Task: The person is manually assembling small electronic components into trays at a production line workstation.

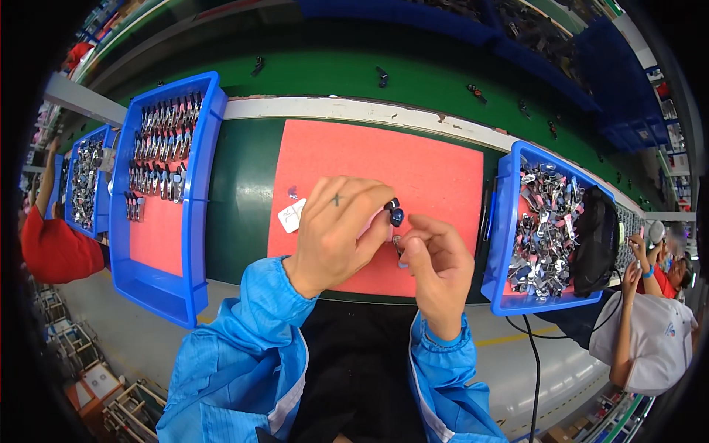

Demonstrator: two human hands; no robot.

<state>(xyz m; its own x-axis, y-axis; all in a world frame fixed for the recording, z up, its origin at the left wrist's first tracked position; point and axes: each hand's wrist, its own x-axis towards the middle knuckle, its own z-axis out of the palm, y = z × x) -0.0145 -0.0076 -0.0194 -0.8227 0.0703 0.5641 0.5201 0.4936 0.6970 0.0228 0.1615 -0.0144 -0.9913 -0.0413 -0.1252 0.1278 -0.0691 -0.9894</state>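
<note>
Blue sleeves (244, 347), 2, gathered at the wrists; nearest the camera, entering from below.

Left hand (336, 232): back turned up, small ink mark on it; thumb and forefinger pinched on a small dark part (396, 216), black and dark blue with a rounded end.

Right hand (443, 269): fingers curled, just beside the left, the 2 hands apart; its fingertips lie close to a bit of shiny metal (397, 242). Cannot tell whether they grip it, or whether metal and dark part are 1 piece.

Location of dark part: above the pink mat (413, 159), between the hands.

Handling note (judgement): a firm left pinch near the dark part's edge should leave its face in view; the right fingertips would do best lined up squarely before any pressure, with light force, since so small a part could twist or slip. Working low over the mat would soften a drop.

Also on the mat: white card (290, 215), 1, left of the hands.

Blue tray, left (194, 221): clips (159, 177) in 4 rows, the lowest short.

Blue tray, right (497, 244): loose clips (539, 229), heaped.

Beyond the table (240, 192): green belt (317, 70) bearing scattered small parts.
</note>
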